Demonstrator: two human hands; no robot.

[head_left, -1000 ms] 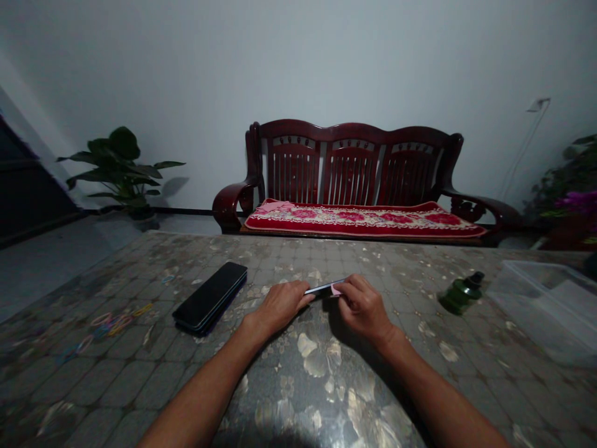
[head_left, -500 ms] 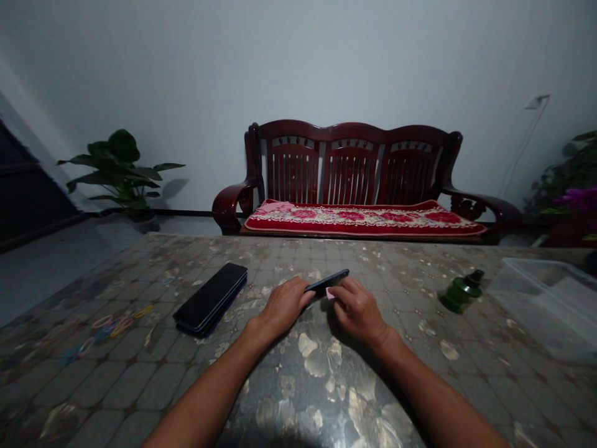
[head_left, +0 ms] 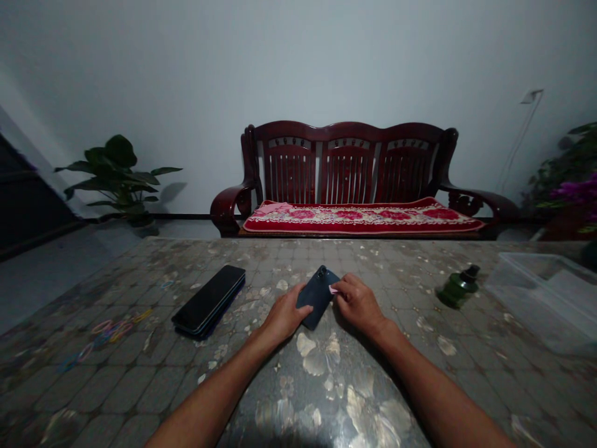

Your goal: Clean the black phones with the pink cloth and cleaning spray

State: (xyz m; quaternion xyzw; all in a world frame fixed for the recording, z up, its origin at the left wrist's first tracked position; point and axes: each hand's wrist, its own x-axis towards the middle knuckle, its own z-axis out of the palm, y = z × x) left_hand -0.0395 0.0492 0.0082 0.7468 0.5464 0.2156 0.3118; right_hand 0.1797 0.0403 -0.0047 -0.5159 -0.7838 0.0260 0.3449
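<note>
A dark blue-grey smartphone [head_left: 317, 300] is tilted over the middle of the table, its back with the camera lenses facing me. My left hand [head_left: 285, 314] grips its left edge, thumb across the back. Between the closed fingertips of my right hand [head_left: 360, 300] is a small pink piece [head_left: 333, 290], perhaps cloth or paper, at the phone's right edge. Most of that piece is hidden by the fingers. Left of my hands, a stack of black phones [head_left: 209, 300] lies on the table, screen up on top.
Several coloured rubber bands [head_left: 112, 328] lie at the left of the patterned table [head_left: 261, 404]. To the right stand a green bottle [head_left: 459, 287] with a black top and a clear plastic bin [head_left: 536, 311]. A wooden bench [head_left: 349, 132] is beyond the far edge.
The phone has turned from nearly edge-on to showing its back. My left thumb now lies over that back. My right hand, with the pink piece, stays at the phone's right side.
</note>
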